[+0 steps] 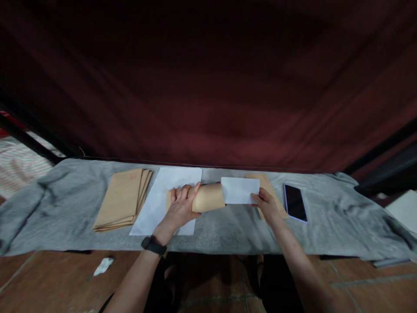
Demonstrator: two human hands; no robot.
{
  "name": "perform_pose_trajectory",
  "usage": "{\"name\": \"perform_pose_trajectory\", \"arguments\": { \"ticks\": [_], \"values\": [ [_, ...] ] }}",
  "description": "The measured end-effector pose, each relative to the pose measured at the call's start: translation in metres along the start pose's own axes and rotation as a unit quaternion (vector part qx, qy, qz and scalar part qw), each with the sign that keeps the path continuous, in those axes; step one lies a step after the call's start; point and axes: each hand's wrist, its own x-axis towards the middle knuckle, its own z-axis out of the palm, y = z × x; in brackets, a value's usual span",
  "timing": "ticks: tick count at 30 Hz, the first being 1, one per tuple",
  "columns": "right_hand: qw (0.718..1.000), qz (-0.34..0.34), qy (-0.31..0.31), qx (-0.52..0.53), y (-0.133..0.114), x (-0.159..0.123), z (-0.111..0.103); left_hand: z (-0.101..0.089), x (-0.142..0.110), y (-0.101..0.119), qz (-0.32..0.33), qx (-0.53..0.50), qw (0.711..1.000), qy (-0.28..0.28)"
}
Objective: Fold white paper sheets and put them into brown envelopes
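My left hand, with a dark watch on its wrist, grips a brown paper envelope whose body bulges in a curve. The envelope's open end faces right. A folded white paper is pinched in my right hand, its left edge at the mouth of the envelope; I cannot tell how far inside it reaches. White sheets lie beneath my left hand. Another brown envelope lies flat behind my right hand, partly covered by it.
A stack of brown envelopes lies on the left of the grey cloth-covered table. To the right is a phone with a dark screen. A dark red curtain hangs behind. Crumpled white tissue lies on the tiled floor.
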Motion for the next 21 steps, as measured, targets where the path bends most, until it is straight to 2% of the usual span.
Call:
{"name": "perform_pose_trajectory", "arguments": {
  "ticks": [4,9,14,17,21],
  "values": [
    [1.000,-0.010,-0.014,-0.001,0.002,-0.002,0.006,0.001,0.002,0.001,-0.036,-0.017,0.999,-0.001],
    [0.996,-0.035,-0.040,-0.077,0.009,-0.001,0.003,-0.002,0.003,0.003,-0.054,0.008,0.998,0.022],
    [0.995,-0.010,-0.070,-0.077,0.010,0.001,-0.005,-0.003,0.003,0.003,-0.050,0.016,0.998,0.025],
    [0.996,0.003,-0.071,-0.048,0.007,-0.001,-0.002,-0.004,0.003,0.004,-0.032,0.016,0.999,0.021],
    [0.994,0.029,-0.104,-0.029,0.005,-0.007,0.011,-0.004,0.003,0.014,0.032,0.025,0.999,0.028]
  ]
}}
